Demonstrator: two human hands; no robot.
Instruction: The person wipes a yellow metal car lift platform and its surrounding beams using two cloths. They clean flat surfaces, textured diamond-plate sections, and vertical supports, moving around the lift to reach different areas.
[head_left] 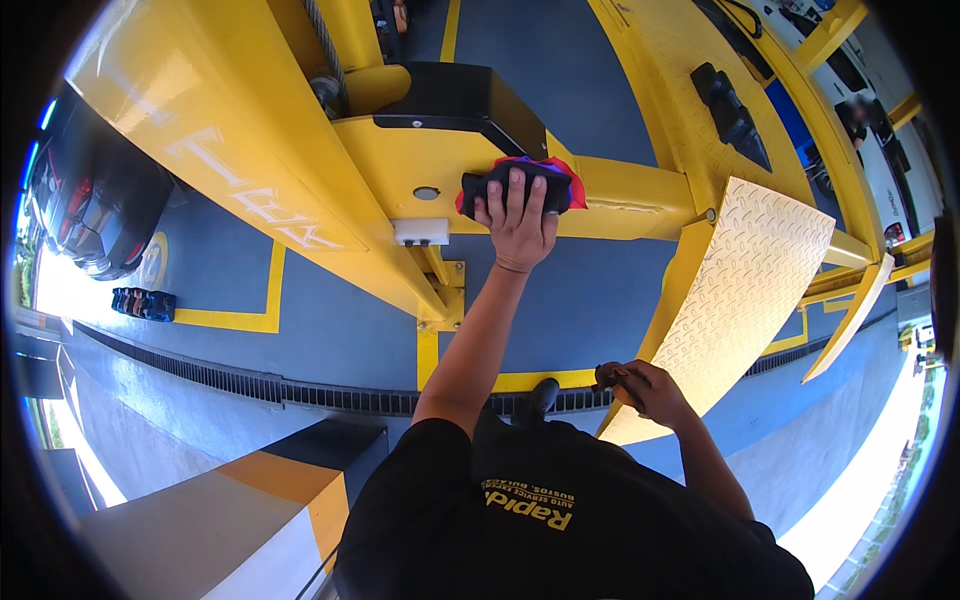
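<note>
My left hand [520, 222] presses a bunched black, red and purple cloth [562, 184] against the yellow steel crossbeam [625, 195] of a vehicle lift. Its fingers lie over the cloth's black part, and the palm side is hidden. Lower down and to the right, my right hand [660, 395] is closed around a small dark object with a brownish, nozzle-like end [610, 376]; its exact kind is unclear. That hand is beside the sloping yellow tread-plate ramp [750, 295].
A thick yellow post [240, 130] rises at the left. A black cover [450, 95] sits above the crossbeam. Along the floor behind runs a drain grate [330, 394]. A striped block [290, 470] stands lower left, and a dark car [100, 190] is parked far left.
</note>
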